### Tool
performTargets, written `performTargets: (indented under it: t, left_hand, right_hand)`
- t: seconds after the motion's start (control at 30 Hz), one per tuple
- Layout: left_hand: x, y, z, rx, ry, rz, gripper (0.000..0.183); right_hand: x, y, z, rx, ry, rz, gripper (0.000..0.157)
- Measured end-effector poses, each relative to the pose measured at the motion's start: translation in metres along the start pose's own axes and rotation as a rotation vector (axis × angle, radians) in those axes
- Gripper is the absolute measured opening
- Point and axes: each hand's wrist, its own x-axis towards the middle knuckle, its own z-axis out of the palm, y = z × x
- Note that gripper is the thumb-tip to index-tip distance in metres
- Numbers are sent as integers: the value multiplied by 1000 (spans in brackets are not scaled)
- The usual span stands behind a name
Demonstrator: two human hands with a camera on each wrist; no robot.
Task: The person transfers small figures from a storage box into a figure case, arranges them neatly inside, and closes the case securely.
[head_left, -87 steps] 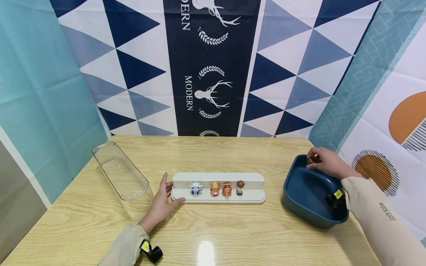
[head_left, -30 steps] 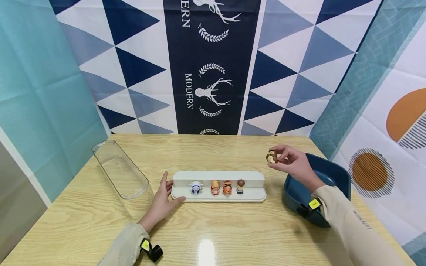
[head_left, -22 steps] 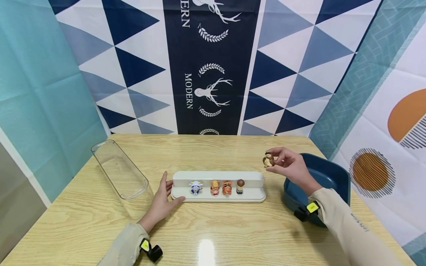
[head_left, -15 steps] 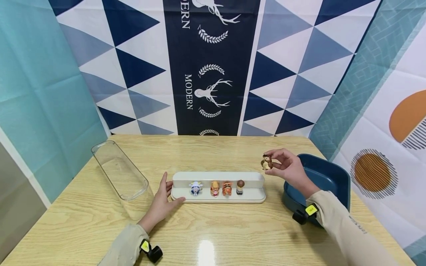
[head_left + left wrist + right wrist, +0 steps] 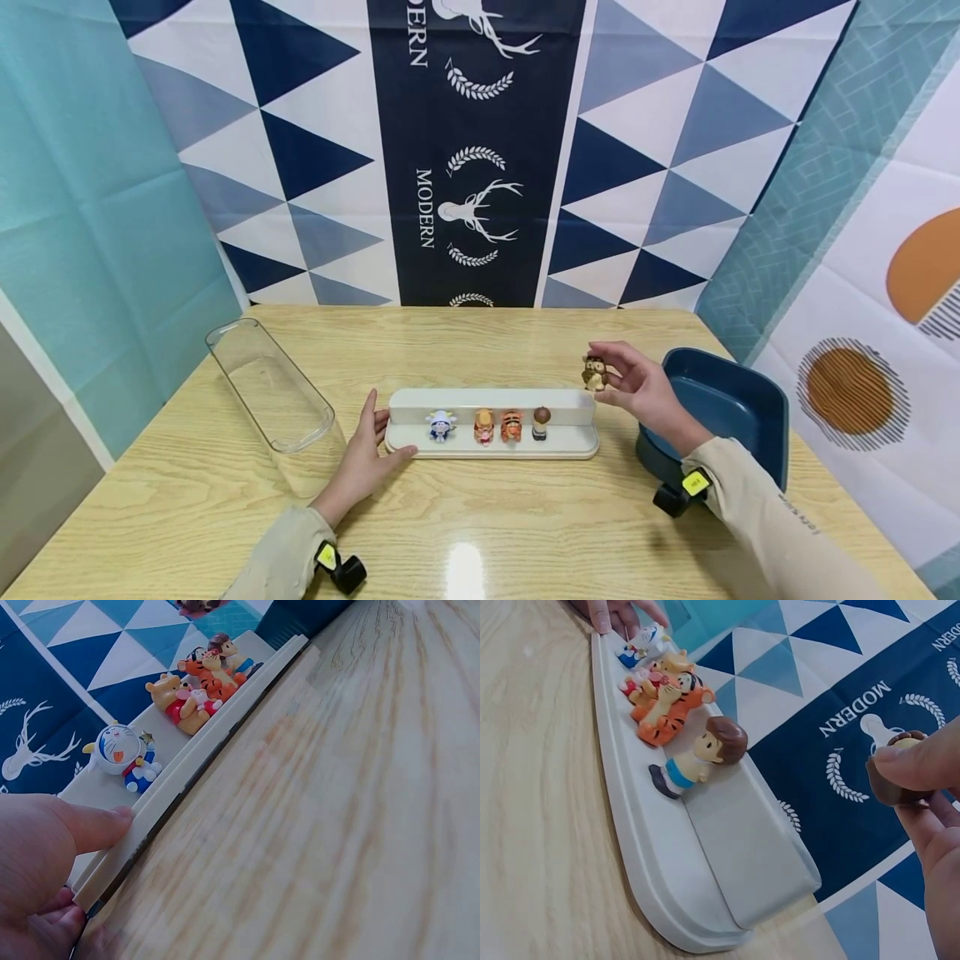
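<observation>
My right hand (image 5: 647,392) pinches a brown owl figurine (image 5: 594,372) between thumb and fingers, above the right end of a white stepped display stand (image 5: 570,443). In the right wrist view the owl figurine (image 5: 892,786) is partly covered by the thumb. My left hand (image 5: 363,458) holds the stand's left end, thumb on the front rim and fingers around the end. Along the stand's lower step are a blue-and-white figurine in a horned hood (image 5: 120,754), a yellow bear figurine (image 5: 176,701), an orange striped tiger figurine (image 5: 667,712) and a brown-haired boy figurine (image 5: 705,757).
A deep dark-blue bin (image 5: 750,396) stands on the wooden table (image 5: 480,508) to the right, partly behind my right forearm. On the left lies a clear plastic cover (image 5: 277,392), long and box-shaped. Patterned cloths (image 5: 322,142) hang behind and at the sides.
My right hand has lifted the owl figurine out of the blue bin and carried it left to the stand's right end, lowering it lately. The left hand and stand stay put.
</observation>
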Motion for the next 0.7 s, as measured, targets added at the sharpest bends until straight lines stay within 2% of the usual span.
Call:
performTargets:
  t: [0.23,0.47,0.7]
  left_hand:
    - [0,0,0,-3,-8,-11,105]
    - [0,-1,0,4,-2,11,105]
    - [1,-2,1,2,1,9,104]
  right_hand:
    - [-2,3,8,-25,-40,8,70]
    - [-7,6,19,-9,-88,-8,67]
    - [-12,11,27,-16,-103,-8,72]
